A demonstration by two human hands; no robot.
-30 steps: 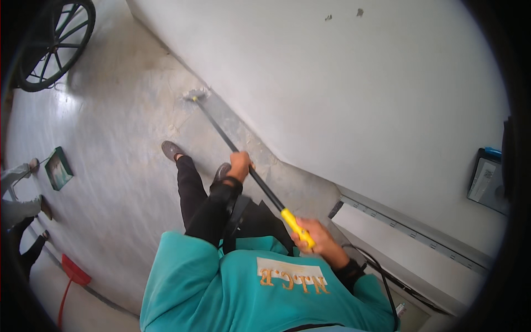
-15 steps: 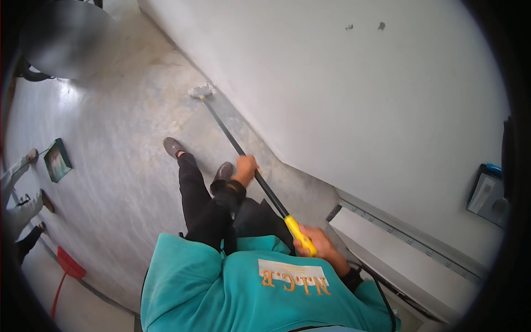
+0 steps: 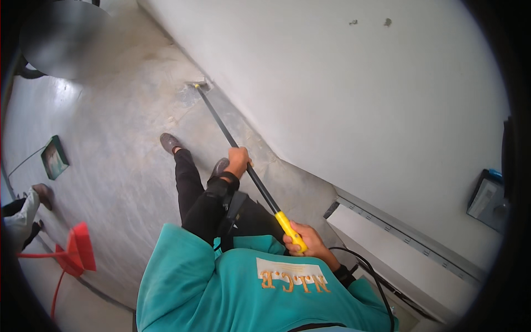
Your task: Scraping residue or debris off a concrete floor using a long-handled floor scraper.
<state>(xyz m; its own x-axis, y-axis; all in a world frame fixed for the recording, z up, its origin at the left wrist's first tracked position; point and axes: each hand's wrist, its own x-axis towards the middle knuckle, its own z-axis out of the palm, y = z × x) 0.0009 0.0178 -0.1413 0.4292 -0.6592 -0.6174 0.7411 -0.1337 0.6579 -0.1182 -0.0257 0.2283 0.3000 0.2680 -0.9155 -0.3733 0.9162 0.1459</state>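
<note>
The left hand (image 3: 239, 160) is curled firmly around the black shaft of a long-handled floor tool (image 3: 262, 188), and the right hand (image 3: 308, 241) is wrapped around the yellow grip (image 3: 286, 226) at its near end. The tool slants away from the person to its small head (image 3: 196, 85), which is at the floor (image 3: 121, 144) close to the foot of the white wall (image 3: 343, 99); whether it is a blade or a brush is too small to tell. At the left, a green tray-like pan (image 3: 55, 159) is on the floor, with a co-worker's shoe (image 3: 43, 196) near it and two red long-handled implements (image 3: 81, 247) further down.
</note>
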